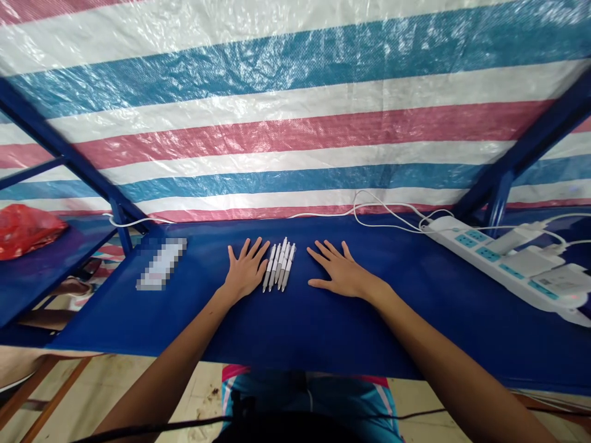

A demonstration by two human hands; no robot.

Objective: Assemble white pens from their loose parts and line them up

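Observation:
Several white retractable pens [279,266] lie side by side on the blue tabletop [295,326], their tips pointing towards me. My left hand [247,269] rests palm down just left of the pens, fingers spread and holding nothing. On the other side, my right hand [339,271] lies flat with its fingers apart, a short gap from the pens. Neither hand appears to touch them.
A blurred white rectangular item [161,264] lies left of my left hand. At right, a white power strip [498,261] holds plugged-in chargers and trailing cables. A red plastic bag [25,231] sits on a lower blue shelf. Striped tarpaulin hangs behind.

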